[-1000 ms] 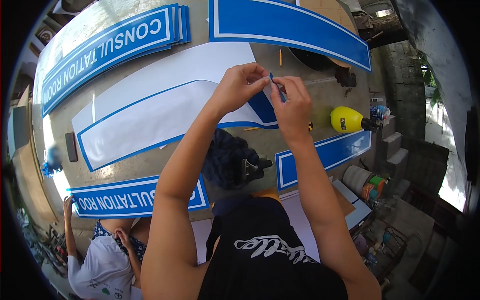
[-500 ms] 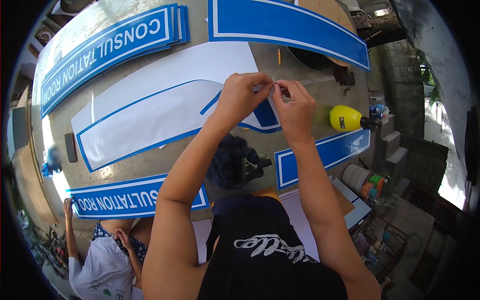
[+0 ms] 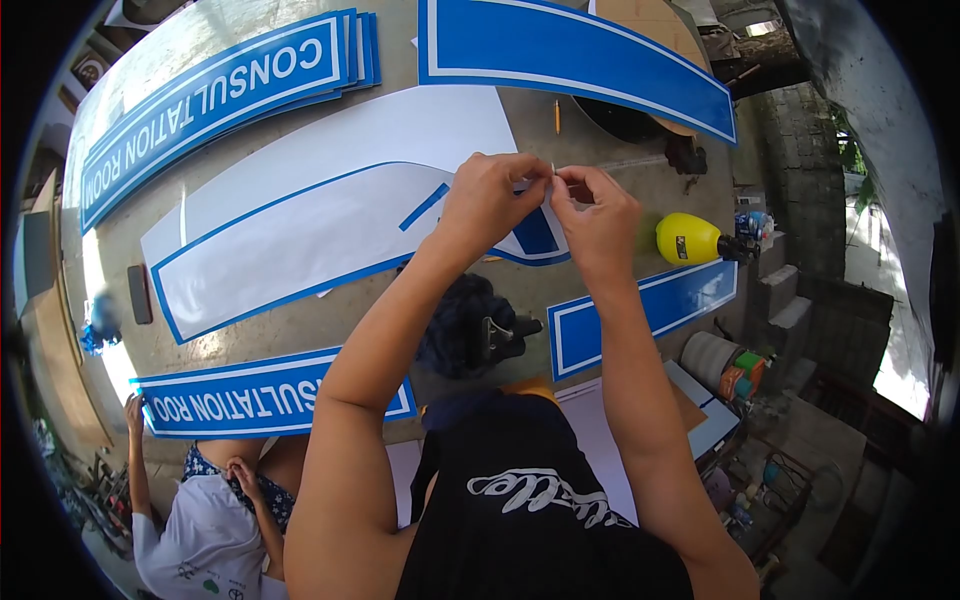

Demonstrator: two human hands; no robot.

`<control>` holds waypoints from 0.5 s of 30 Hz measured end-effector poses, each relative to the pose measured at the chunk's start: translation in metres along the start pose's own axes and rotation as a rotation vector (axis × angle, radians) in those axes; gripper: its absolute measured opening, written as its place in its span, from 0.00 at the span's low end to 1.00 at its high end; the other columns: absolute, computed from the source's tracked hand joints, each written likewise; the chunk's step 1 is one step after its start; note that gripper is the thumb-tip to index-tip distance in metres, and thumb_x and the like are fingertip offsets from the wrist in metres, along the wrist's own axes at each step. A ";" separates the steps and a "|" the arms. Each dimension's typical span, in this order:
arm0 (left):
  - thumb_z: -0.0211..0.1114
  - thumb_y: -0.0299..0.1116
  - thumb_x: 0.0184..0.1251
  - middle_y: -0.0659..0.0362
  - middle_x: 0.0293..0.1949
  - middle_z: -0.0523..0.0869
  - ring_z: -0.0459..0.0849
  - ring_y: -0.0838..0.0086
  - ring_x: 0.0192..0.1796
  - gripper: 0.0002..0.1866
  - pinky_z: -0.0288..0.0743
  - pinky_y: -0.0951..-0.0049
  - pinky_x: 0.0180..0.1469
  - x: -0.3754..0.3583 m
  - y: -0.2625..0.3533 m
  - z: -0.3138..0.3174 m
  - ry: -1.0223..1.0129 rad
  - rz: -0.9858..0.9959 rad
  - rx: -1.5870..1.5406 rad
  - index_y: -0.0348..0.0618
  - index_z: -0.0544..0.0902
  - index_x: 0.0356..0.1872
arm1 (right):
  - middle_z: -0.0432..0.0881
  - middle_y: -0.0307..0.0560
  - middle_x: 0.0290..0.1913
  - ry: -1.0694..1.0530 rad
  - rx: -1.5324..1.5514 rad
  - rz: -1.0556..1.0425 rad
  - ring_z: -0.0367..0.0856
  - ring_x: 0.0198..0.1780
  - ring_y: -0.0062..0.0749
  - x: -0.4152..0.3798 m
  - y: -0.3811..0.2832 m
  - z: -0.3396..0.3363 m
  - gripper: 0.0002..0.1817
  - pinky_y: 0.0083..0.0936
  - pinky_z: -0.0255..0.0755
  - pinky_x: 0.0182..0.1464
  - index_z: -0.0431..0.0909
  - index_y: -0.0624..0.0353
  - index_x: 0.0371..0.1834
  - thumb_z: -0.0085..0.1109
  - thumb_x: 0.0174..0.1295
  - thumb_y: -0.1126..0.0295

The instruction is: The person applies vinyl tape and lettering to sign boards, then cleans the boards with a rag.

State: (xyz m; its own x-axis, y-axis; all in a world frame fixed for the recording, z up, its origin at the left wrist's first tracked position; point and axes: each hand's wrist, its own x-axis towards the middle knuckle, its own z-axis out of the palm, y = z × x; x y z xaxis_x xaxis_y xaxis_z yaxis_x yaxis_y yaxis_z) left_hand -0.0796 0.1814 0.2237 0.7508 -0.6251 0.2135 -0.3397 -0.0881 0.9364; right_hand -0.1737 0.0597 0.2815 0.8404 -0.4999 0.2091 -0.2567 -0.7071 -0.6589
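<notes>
My left hand (image 3: 492,203) and my right hand (image 3: 600,222) meet fingertip to fingertip, each closed in a pinch. A small white tip shows between them, at the raised end of a long white sheet with a blue border (image 3: 290,245). That end bends upward beneath my hands, and a blue patch (image 3: 537,232) shows under them. A narrow blue strip (image 3: 424,206) lies on the sheet beside my left wrist. Beneath is a larger plain white sheet (image 3: 440,115). My fingers partly hide what they grip.
Blue "CONSULTATION ROOM" signs (image 3: 215,105) are stacked at the far left. Blue panels lie at the far side (image 3: 580,60) and right (image 3: 640,310). A yellow spray bottle (image 3: 688,238), pencil (image 3: 557,118), phone (image 3: 139,294) and dark cloth (image 3: 455,325) rest around. Another person (image 3: 215,520) touches a sign (image 3: 270,395).
Both hands have shifted slightly right, still pinched together. A little more of the white tip shows between the fingers. The sheet's raised end has moved slightly with them.
</notes>
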 end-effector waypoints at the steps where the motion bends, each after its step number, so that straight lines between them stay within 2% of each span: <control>1: 0.72 0.28 0.65 0.49 0.36 0.93 0.94 0.56 0.41 0.06 0.86 0.66 0.49 0.000 0.000 0.000 0.002 0.004 0.008 0.37 0.91 0.40 | 0.90 0.49 0.36 -0.002 0.001 0.012 0.91 0.36 0.35 0.000 -0.001 0.000 0.04 0.28 0.82 0.41 0.88 0.64 0.38 0.70 0.62 0.75; 15: 0.72 0.28 0.64 0.49 0.36 0.93 0.94 0.56 0.41 0.06 0.86 0.65 0.50 -0.004 0.003 0.005 0.003 0.015 0.009 0.38 0.91 0.40 | 0.90 0.48 0.34 -0.005 0.014 0.126 0.90 0.34 0.33 -0.001 0.005 -0.003 0.04 0.28 0.80 0.39 0.87 0.62 0.38 0.69 0.62 0.75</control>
State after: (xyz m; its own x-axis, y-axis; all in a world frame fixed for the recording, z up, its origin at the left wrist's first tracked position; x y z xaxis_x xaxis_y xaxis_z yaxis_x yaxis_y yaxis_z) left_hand -0.0866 0.1796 0.2247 0.7471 -0.6244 0.2279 -0.3559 -0.0862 0.9305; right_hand -0.1777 0.0549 0.2803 0.8042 -0.5820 0.1205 -0.3539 -0.6319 -0.6895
